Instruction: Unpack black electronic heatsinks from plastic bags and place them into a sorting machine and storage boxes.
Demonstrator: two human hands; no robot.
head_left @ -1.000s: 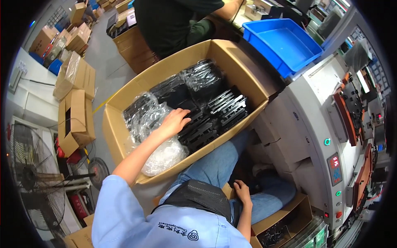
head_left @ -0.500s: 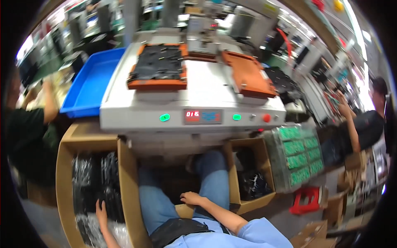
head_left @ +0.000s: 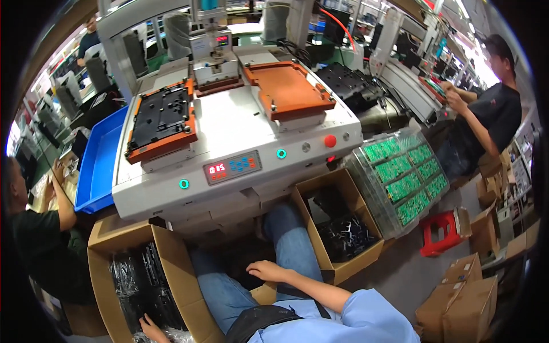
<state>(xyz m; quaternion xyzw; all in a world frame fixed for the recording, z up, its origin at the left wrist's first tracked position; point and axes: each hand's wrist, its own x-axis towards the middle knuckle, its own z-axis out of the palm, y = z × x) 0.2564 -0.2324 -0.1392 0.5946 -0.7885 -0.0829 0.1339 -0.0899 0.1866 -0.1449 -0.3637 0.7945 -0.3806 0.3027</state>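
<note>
My left hand (head_left: pixel 152 330) is down inside the cardboard box (head_left: pixel 170 273) on the left. Its fingers are apart and rest at the edge of the black plastic parts (head_left: pixel 147 291), which stand in rows with clear plastic wrap (head_left: pixel 123 273) around some. Whether it grips one of them does not show; nothing is lifted. My right hand (head_left: pixel 267 271) lies over my lap between the thighs, fingers loosely extended and holding nothing. In front stands a white machine (head_left: pixel 217 123) with two orange fixtures. A black plastic frame (head_left: pixel 161 121) sits in the left fixture; the right fixture (head_left: pixel 289 86) is bare.
A blue tray (head_left: pixel 103 163) stands left of the machine. At right are a box of black parts (head_left: pixel 343 234), a clear tray stack with green circuit boards (head_left: pixel 400 180), a red stool (head_left: pixel 441 231) and cartons (head_left: pixel 460 300). One co-worker (head_left: pixel 477 114) sits right, another (head_left: pixel 43 240) left.
My view has turned and tilted to the right, so the machine now appears slanted. The left hand sits lower in the picture, nearer the box's close end. My right hand stays over my lap.
</note>
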